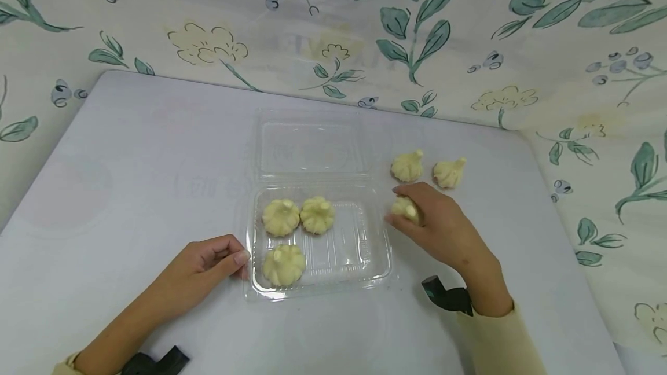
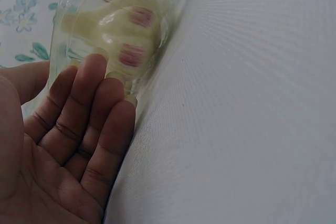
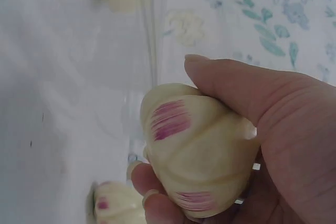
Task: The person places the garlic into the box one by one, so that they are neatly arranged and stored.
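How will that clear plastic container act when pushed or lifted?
The clear, rectangular plastic container would probably flex if squeezed, as its walls look thin. It may slide readily; the white tabletop looks smooth. Lifted, it could tip left: its three pale-yellow, ribbed garlic bulbs sit mostly toward the left hand.

"Head camera?"
"High above the desk (image 1: 156, 149), facing down toward its far edge."
"Wrist cameras?"
"Close in: the right shares the held garlic bulb (image 3: 202, 153) with it, the left the clear tray (image 1: 349, 242)."

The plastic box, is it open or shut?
Open: the lid lies folded back beyond the base, leaving three garlic bulbs uncovered.
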A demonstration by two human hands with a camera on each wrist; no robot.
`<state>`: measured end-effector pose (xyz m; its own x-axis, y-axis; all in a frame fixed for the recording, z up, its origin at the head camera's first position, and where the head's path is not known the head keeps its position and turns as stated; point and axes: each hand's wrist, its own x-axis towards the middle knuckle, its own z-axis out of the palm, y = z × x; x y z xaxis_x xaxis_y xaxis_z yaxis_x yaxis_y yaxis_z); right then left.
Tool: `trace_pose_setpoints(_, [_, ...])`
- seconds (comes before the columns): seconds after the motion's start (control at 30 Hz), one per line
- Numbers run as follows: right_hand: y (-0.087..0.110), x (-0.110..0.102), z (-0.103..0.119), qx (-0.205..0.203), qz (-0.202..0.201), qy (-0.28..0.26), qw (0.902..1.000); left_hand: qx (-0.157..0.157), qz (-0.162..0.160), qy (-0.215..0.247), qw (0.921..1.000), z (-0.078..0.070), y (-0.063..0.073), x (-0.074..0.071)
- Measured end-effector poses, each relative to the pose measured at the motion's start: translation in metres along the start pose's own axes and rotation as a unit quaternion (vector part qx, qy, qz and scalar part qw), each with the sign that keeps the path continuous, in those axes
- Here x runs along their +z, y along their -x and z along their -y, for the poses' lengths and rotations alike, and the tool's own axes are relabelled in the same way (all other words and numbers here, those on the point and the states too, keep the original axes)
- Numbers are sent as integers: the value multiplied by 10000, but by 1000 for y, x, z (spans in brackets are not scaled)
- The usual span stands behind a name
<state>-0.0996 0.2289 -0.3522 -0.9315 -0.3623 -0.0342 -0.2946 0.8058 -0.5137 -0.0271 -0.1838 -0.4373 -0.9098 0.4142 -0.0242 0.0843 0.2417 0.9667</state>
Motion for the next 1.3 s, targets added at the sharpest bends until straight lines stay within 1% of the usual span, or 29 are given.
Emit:
trace_pose_setpoints(0.1, [2, 2, 8, -261, -105, -11, 9996, 0, -12, -15, 10000, 0, 0, 0])
trace_pose_setpoints(0.27, [4, 4, 15, -496, -268, 43, 9984, 4, -2, -22, 10000, 0, 0, 0])
trace_pose_setpoints(0.37, [4, 7, 20, -725, -326, -8, 9968, -3, -12, -34, 10000, 0, 0, 0])
trace_pose_setpoints(0.47, [4, 12, 24, -1063, -313, -105, 9938, -4, -26, -57, 10000, 1, 0, 0])
trace_pose_setpoints(0.6, [4, 22, 30, -1417, -165, -163, 9896, -8, -21, -57, 10000, 1, 1, 0])
trace_pose_setpoints(0.87, [5, 31, 38, -1574, -74, -124, 9874, -10, 16, -27, 10000, 1, 0, -1])
trace_pose_setpoints(1.03, [3, 41, 42, -1774, 155, -176, 9839, 19, -5, -35, 10000, 2, 1, -1])
trace_pose_setpoints(1.2, [3, 56, 47, -1855, 461, 47, 9816, 71, -12, -21, 10000, 2, 1, -1])
trace_pose_setpoints(1.3, [2, 64, 49, -1908, 530, 221, 9799, 46, 6, -41, 10000, 1, 0, -1])
